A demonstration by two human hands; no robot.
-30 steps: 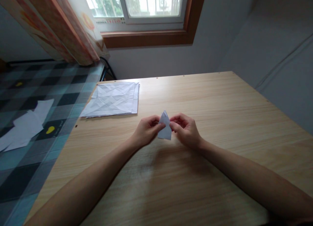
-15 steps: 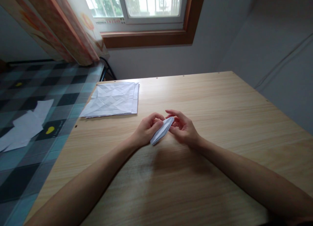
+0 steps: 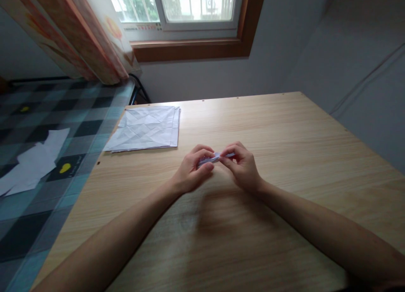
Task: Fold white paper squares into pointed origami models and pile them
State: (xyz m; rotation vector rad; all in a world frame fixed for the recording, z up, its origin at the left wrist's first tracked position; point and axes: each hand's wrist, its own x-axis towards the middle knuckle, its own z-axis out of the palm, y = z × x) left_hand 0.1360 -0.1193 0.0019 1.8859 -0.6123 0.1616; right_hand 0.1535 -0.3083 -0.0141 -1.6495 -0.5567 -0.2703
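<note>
Head cam: R hand (image 3: 243, 164) pinches folded paper (image 3: 216, 158), edge-on above table (image 3: 303, 136); L hand (image 3: 193, 169) curls loosely round other end, grip unclear. ½ s ago paper slanted, R looser, so R prob. steadies it now. Creased sheets (image 3: 147, 128) beyond, far-left corner.

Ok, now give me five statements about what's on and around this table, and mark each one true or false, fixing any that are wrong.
1. The right hand pinches the folded paper. True.
2. Loose white papers lie on the checked cloth. True.
3. The folded paper lies on the checked cloth. False: it is at the hands, over the wooden table.
4. Creased sheets lie on the wooden table. True.
5. The curtain hangs at the window's right side. False: it hangs at the left.
</note>
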